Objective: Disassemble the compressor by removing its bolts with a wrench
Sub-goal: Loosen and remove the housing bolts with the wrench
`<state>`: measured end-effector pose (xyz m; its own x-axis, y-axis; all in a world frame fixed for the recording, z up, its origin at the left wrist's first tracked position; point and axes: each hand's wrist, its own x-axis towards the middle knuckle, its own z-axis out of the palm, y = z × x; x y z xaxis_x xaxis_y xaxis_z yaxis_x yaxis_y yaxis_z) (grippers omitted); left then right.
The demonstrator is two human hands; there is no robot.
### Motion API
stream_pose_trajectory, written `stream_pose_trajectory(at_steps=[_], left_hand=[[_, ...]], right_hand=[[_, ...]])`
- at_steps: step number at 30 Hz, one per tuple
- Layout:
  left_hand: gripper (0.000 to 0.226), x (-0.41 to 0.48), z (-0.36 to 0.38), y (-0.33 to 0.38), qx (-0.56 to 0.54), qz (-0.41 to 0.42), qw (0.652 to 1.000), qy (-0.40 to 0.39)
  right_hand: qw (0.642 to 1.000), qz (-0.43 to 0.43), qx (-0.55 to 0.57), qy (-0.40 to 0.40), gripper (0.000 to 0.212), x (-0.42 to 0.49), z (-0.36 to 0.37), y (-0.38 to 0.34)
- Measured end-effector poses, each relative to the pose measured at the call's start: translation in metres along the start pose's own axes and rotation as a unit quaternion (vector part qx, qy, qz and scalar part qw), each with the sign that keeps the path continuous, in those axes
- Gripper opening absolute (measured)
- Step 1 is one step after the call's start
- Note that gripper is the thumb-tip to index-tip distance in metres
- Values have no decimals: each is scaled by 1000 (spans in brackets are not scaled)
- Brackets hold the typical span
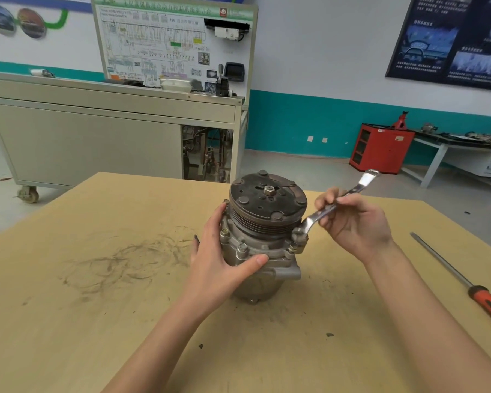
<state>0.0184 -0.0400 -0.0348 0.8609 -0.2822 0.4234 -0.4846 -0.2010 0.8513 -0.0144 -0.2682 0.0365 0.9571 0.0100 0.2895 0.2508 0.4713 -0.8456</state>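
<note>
The compressor (262, 222) stands upright on the wooden table (97, 279), its dark pulley disc facing up. Several bolts ring its grey flange; two show at the front (242, 247) and one at the right (292, 246). My left hand (219, 256) wraps the left side of the housing, thumb across the front. My right hand (352, 219) pinches the shaft of a shiny wrench (335, 207). The wrench's lower end sits on a bolt at the flange's right edge, and its other end points up and to the right.
A screwdriver (462, 282) with a red and black handle lies on the table at the right. Dark scuff marks cover the tabletop to the left. Beyond the table stand a grey wheeled training bench (111, 137) and a red cabinet (380, 148).
</note>
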Motion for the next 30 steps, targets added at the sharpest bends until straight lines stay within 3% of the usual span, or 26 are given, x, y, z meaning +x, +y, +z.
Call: stream_pose_trajectory(at_steps=[3,6,10,14,16,19,23,24,25,28,30], left_hand=[[84,1,1,0,-2,0,1000,0],[84,1,1,0,1,0,1000,1],[84,0,1,1,-1,-1,1000,1],[88,-1,1,3,4,-3,1000,2],[88,-2,1,4,6,-7,1000,0],[89,-2,0,4,6,-9,1000,-2],[86,-1,0,4,4,-13,1000,-3],[86,-1,0,5,2,-14,1000,-2],[86,-1,0,4,-2,-15,1000,0],[89,-1,0,4,-9,-15,1000,2],[94,-1,-1,6,-6,-14,1000,-3]], right_hand=[[996,-43,9,80,28,-12,1,-19],[970,-83,-203,105,27,-33,13,-31],[820,-95,-549,132,19,-55,41,2],[634,-151,-749,116,24,-64,59,35],[586,-192,-780,106,29,-63,64,37],[603,-239,-754,108,33,-60,63,31],[746,-207,-605,185,12,-61,50,-11],[760,-160,-596,203,11,-60,40,-22],[747,-90,-624,212,11,-58,25,-30],[650,167,-719,180,13,-52,-23,-18],[602,284,-728,163,21,-53,-53,9]])
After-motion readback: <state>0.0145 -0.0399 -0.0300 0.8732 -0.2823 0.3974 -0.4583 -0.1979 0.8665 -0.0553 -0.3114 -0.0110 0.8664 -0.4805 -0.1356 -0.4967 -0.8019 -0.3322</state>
